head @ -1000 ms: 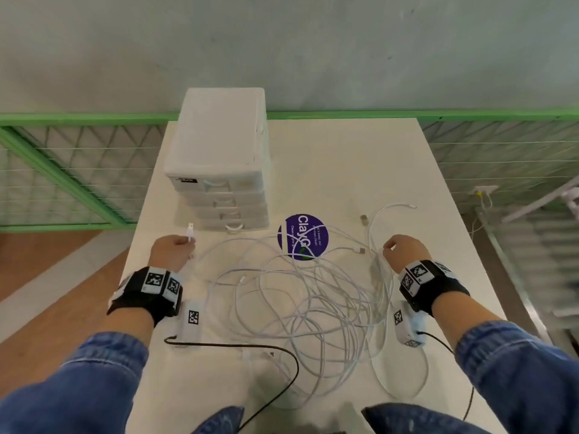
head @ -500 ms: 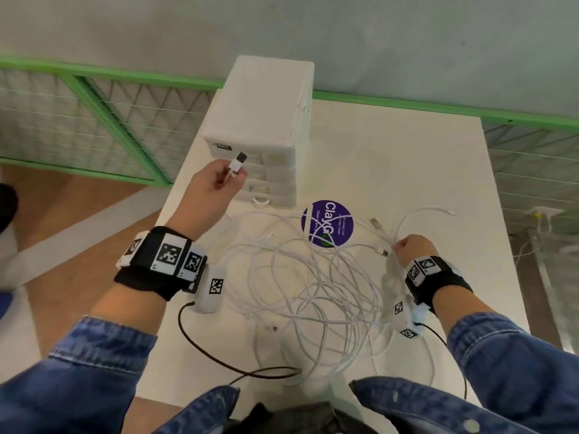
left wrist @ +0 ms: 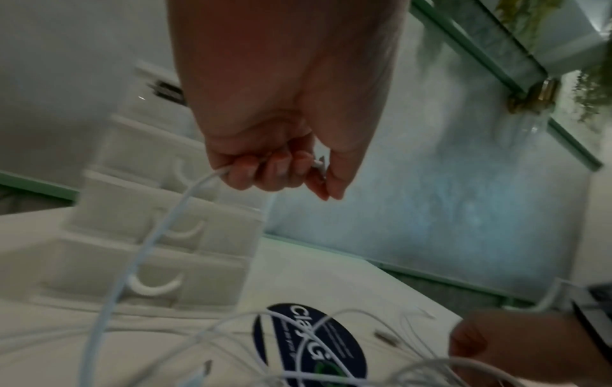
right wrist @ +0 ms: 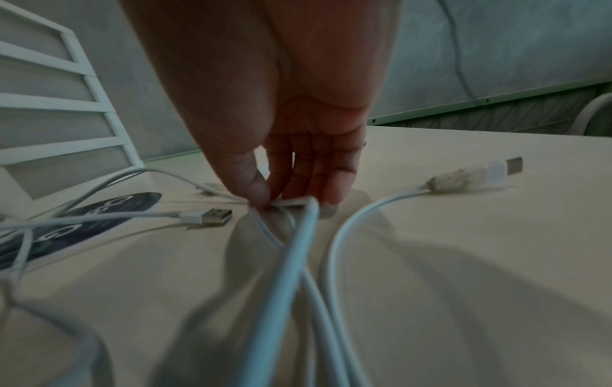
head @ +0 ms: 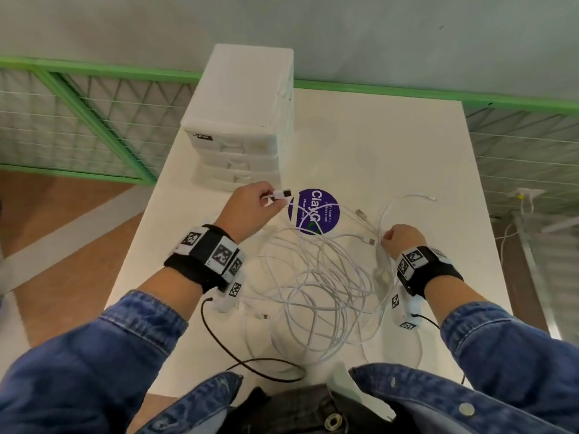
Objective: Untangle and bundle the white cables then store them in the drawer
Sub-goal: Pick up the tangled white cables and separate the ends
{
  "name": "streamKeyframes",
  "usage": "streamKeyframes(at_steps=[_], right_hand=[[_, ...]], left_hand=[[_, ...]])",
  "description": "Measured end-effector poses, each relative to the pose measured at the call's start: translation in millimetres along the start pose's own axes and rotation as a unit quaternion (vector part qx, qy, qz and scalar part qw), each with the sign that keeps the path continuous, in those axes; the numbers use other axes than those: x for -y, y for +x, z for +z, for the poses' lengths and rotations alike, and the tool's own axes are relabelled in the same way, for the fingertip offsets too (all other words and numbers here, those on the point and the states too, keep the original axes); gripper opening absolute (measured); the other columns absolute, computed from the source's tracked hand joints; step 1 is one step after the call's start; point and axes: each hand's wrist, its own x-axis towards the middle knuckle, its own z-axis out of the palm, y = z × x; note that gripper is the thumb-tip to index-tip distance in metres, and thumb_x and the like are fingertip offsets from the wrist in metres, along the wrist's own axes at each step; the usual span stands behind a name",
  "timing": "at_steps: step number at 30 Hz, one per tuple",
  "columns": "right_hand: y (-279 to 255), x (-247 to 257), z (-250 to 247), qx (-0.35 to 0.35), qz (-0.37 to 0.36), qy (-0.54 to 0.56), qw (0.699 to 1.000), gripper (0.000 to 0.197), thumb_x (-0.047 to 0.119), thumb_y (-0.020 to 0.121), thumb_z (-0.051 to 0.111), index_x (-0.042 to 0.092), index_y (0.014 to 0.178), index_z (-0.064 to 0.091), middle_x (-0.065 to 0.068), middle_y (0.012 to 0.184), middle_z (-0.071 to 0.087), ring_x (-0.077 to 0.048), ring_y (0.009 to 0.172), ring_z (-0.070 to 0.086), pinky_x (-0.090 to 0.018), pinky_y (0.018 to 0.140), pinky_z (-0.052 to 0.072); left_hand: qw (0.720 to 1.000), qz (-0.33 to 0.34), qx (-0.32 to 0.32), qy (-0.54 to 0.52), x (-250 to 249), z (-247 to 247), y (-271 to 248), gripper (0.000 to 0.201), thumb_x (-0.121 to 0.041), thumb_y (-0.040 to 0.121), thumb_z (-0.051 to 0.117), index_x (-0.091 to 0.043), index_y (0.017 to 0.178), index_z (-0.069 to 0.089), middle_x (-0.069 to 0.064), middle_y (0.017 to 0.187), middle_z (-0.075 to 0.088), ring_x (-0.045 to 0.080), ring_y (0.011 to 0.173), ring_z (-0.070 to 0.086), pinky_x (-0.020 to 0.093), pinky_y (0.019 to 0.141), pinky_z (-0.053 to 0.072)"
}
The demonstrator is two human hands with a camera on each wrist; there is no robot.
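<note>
- The left hand is raised above the table, its fingers curled round the plug end of one white cable; the plug sticks out past the thumb, toward the purple sticker.
- From that fist the cable hangs down into the pile in front of the drawer unit.
- The right hand is low at the table, thumb and fingers pinching a bend of cable strands against the surface.
- The tangle of white cables lies in loose overlapping loops on the table between the two hands, some loops crossing the sticker.
- Loose plugs lie near the right hand: one just to its left, another to its right.
- The drawer unit stands at the table's far left, all its drawers closed.
- A black wire runs from the left wrist strap.
</note>
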Motion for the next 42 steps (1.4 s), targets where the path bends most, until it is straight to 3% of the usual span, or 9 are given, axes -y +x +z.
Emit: streamKeyframes(at_steps=[8, 14, 19, 23, 27, 31, 36, 40, 42], right_hand=[[-1.3, -10.8, -1.8, -0.003, 0.005, 0.112, 0.994, 0.027, 0.02, 0.084, 0.064, 0.011, 0.109, 0.064, -0.012, 0.102, 0.068, -0.026, 0.098, 0.061, -0.027, 0.082, 0.043], [-9.5, -21.5, -12.0, -0.044, 0.001, 0.164, 0.985, 0.016, 0.024, 0.082, 0.067, 0.009, 0.087, 0.068, -0.008, 0.081, 0.067, -0.023, 0.076, 0.06, -0.027, 0.069, 0.043], [-18.1, -17.6, -24.4, -0.1, -0.009, 0.249, 0.963, 0.01, 0.017, 0.091, 0.051, 0.01, 0.092, 0.058, -0.007, 0.082, 0.066, -0.021, 0.071, 0.06, -0.029, 0.069, 0.044], [-20.0, -4.7, -38.1, -0.122, -0.037, 0.283, 0.951, 0.022, 0.024, 0.094, 0.047, 0.012, 0.106, 0.06, -0.003, 0.085, 0.063, -0.022, 0.079, 0.057, -0.037, 0.077, 0.048], [-21.8, 5.5, -53.4, -0.142, -0.037, 0.312, 0.939, 0.031, 0.038, 0.091, 0.05, 0.013, 0.1, 0.065, 0.006, 0.069, 0.054, -0.023, 0.076, 0.054, -0.044, 0.078, 0.05], [-25.8, 11.1, -72.9, -0.193, -0.039, 0.334, 0.922, 0.031, 0.03, 0.092, 0.047, 0.009, 0.106, 0.065, -0.003, 0.079, 0.061, -0.021, 0.074, 0.055, -0.04, 0.073, 0.046], [-46.5, 12.0, -88.5, -0.165, -0.025, 0.163, 0.972, 0.049, 0.049, 0.084, 0.058, 0.001, 0.081, 0.066, -0.016, 0.077, 0.064, -0.033, 0.075, 0.059, -0.035, 0.066, 0.042], [-53.5, 11.4, -82.0, -0.128, -0.029, 0.099, 0.986, 0.047, 0.045, 0.086, 0.057, -0.001, 0.084, 0.063, -0.015, 0.074, 0.06, -0.033, 0.073, 0.056, -0.033, 0.064, 0.036], [-58.1, 11.4, -76.2, -0.116, -0.034, 0.071, 0.99, 0.037, 0.038, 0.09, 0.055, 0.002, 0.086, 0.061, -0.015, 0.082, 0.064, -0.03, 0.076, 0.056, -0.032, 0.066, 0.036]], left_hand=[[0.955, 0.061, 0.215, 0.193, -44.0, 100.1, 38.6, 0.02, -0.025, 0.092, 0.053, -0.005, 0.09, 0.056, 0.013, 0.09, 0.059, 0.032, 0.091, 0.058, 0.03, 0.067, 0.034], [0.889, 0.071, 0.349, 0.286, -45.7, 142.9, 44.7, 0.022, -0.009, 0.094, 0.049, 0.001, 0.113, 0.052, 0.019, 0.116, 0.058, 0.036, 0.105, 0.056, 0.038, 0.078, 0.041], [0.927, 0.027, 0.316, 0.198, -30.6, 131.5, 49.7, 0.025, -0.004, 0.092, 0.049, -0.011, 0.116, 0.048, 0.011, 0.101, 0.057, 0.034, 0.098, 0.056, 0.03, 0.071, 0.036], [0.951, 0.016, 0.287, 0.116, -29.4, 96.8, 48.7, 0.026, -0.008, 0.096, 0.045, -0.005, 0.121, 0.053, 0.011, 0.117, 0.059, 0.032, 0.11, 0.053, 0.029, 0.083, 0.038], [0.976, 0.03, 0.21, 0.051, -26.6, 56.8, 44.2, 0.022, -0.019, 0.098, 0.046, -0.01, 0.079, 0.052, 0.005, 0.076, 0.053, 0.023, 0.077, 0.049, 0.029, 0.061, 0.033], [0.993, 0.049, 0.106, -0.024, -36.8, 13.8, 37.0, 0.023, -0.025, 0.1, 0.042, -0.014, 0.092, 0.061, -0.003, 0.073, 0.054, 0.011, 0.061, 0.045, 0.018, 0.054, 0.033], [0.99, 0.09, 0.011, -0.105, -54.0, -33.1, 31.2, 0.025, -0.023, 0.101, 0.038, -0.022, 0.094, 0.062, -0.006, 0.071, 0.042, 0.012, 0.068, 0.042, 0.021, 0.063, 0.033], [0.985, 0.143, 0.062, -0.074, -59.5, -47.8, 15.4, 0.023, -0.015, 0.1, 0.042, -0.018, 0.095, 0.064, -0.011, 0.083, 0.054, -0.002, 0.082, 0.051, 0.002, 0.073, 0.035], [0.978, 0.169, 0.112, -0.037, -52.2, -41.0, 0.8, 0.024, -0.017, 0.1, 0.041, -0.019, 0.092, 0.064, -0.007, 0.093, 0.06, 0.006, 0.093, 0.056, 0.01, 0.084, 0.039]])
